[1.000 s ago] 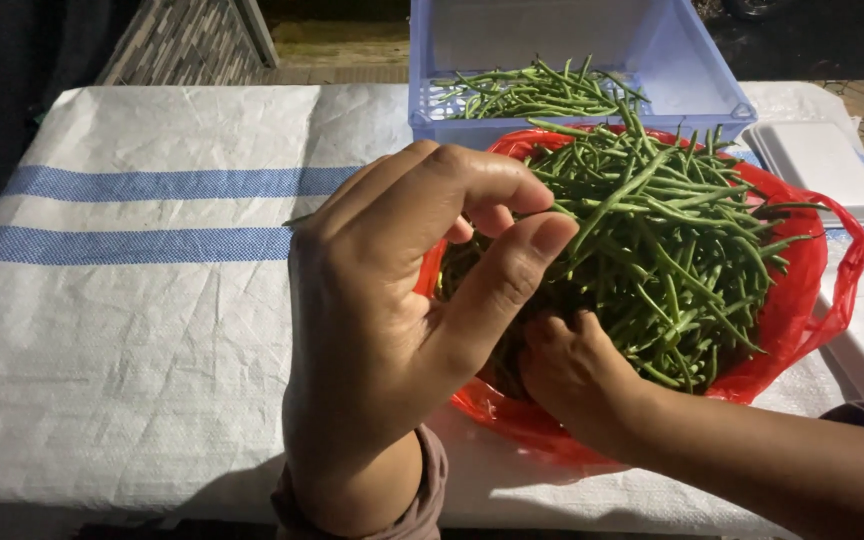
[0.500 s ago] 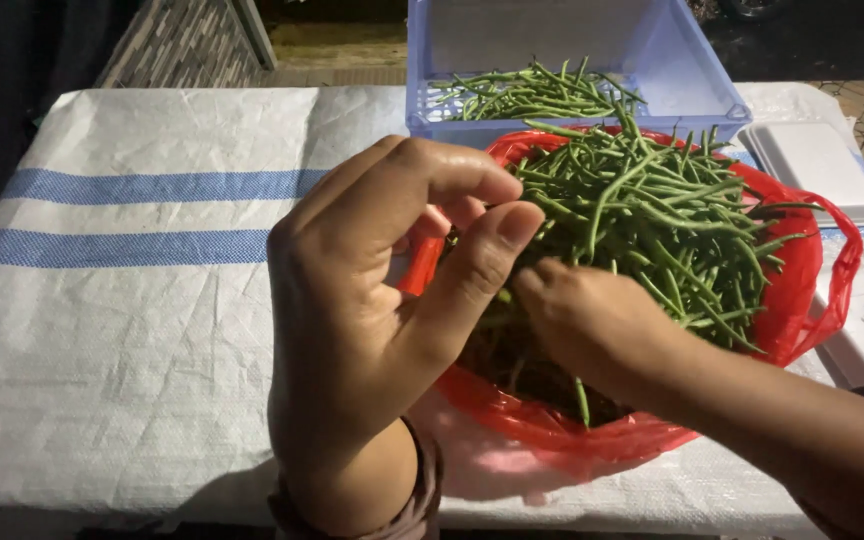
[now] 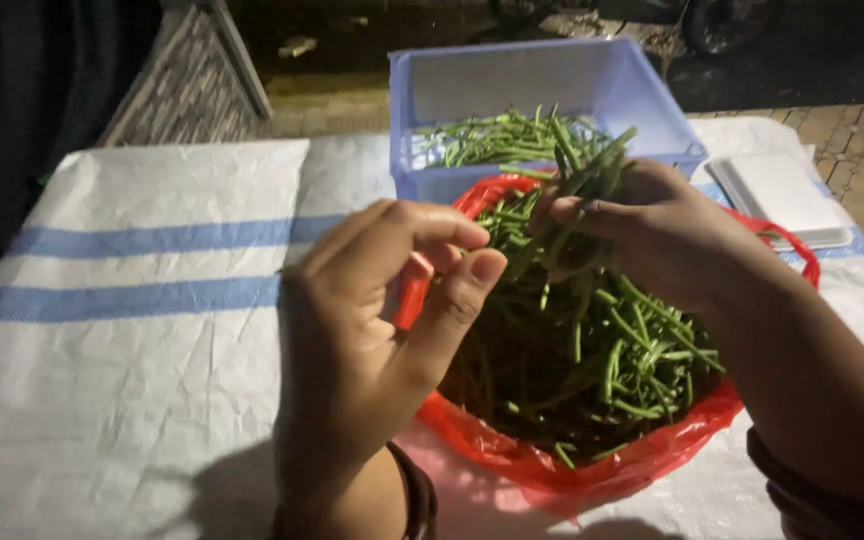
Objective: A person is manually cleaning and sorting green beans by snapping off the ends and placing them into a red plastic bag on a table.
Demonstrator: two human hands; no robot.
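- Your right hand [image 3: 652,225] closes its grip on a bunch of green beans [image 3: 582,175] above the red bag [image 3: 592,470].
- Your left hand [image 3: 372,310] hovers near, grip half open, holding nothing.
- A blue tub [image 3: 542,85] sits far behind.

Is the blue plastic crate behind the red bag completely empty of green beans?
No: the blue plastic crate holds a layer of green beans along its near side, behind the red bag.
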